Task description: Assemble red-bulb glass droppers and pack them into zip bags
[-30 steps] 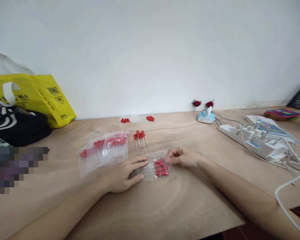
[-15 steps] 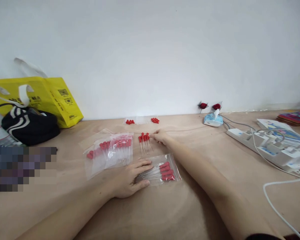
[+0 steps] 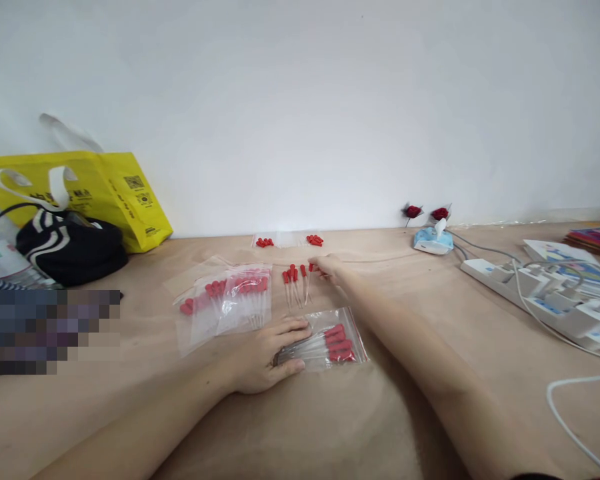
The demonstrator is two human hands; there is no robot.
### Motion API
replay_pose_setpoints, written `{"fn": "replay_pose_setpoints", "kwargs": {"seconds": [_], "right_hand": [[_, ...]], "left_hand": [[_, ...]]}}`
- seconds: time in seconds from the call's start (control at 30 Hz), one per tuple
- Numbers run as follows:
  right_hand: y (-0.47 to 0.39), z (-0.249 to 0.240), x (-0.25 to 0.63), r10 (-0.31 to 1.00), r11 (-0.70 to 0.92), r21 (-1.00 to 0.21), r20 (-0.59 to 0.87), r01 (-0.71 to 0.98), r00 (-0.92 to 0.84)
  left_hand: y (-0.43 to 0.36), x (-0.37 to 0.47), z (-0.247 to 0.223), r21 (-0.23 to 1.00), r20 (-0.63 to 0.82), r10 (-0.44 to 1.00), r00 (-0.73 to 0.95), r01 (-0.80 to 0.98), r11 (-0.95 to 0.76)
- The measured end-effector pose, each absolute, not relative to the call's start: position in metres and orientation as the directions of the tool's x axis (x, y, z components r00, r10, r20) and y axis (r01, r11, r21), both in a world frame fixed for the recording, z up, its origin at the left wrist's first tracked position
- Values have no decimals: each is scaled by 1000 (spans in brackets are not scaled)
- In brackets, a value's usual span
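My left hand [image 3: 270,357] lies with thumb and fingers apart on a clear zip bag [image 3: 317,361] of glass droppers, their red rubber bulbs pointing right. Farther off, my right hand [image 3: 329,268] pinches the red bulb of a dropper [image 3: 311,267]; its tube is hard to make out. Just left of those fingers, several loose droppers [image 3: 293,273] lie on the table with bulbs away from me. Overlapping clear bags [image 3: 230,300] with more red-bulbed droppers are left of the loose ones.
Against the wall lies a clear bag [image 3: 286,239] with red bulbs at both ends. A yellow bag [image 3: 135,200] and black pouch [image 3: 75,247] stand left. To the right are a tissue pack [image 3: 433,241], two dark red flowers [image 3: 440,213], and a power strip [image 3: 530,293] with cables.
My right hand has shifted slightly right, drawing a dropper away from the loose group, which is now more spread out. My left hand stays on the bag. The view has shifted slightly.
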State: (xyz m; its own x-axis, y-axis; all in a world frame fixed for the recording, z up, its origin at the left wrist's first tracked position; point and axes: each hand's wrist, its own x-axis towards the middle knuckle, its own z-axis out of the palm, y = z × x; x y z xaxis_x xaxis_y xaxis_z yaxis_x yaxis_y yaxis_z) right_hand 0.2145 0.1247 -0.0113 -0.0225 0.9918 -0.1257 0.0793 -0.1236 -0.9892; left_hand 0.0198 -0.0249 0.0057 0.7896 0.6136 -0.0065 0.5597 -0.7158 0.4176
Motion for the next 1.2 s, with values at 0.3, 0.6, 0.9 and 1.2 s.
{"fn": "replay_pose_setpoints", "kwargs": {"seconds": [0.3, 0.6, 0.9, 1.2], "right_hand": [[34, -24, 304, 926, 128, -968, 40, -214, 375], [-8, -42, 289, 907, 195, -935, 57, -296, 417], [-16, -32, 302, 818, 309, -925, 141, -220, 557], [-18, -38, 289, 896, 212, -932, 64, -295, 440]], "left_hand": [[-24, 20, -1, 433, 46, 609, 792, 533, -727], [-23, 21, -1, 437, 56, 612, 789, 532, -726], [-27, 24, 10, 433, 33, 637, 770, 564, -703], [-26, 23, 8, 429, 44, 643, 765, 567, -704]]}}
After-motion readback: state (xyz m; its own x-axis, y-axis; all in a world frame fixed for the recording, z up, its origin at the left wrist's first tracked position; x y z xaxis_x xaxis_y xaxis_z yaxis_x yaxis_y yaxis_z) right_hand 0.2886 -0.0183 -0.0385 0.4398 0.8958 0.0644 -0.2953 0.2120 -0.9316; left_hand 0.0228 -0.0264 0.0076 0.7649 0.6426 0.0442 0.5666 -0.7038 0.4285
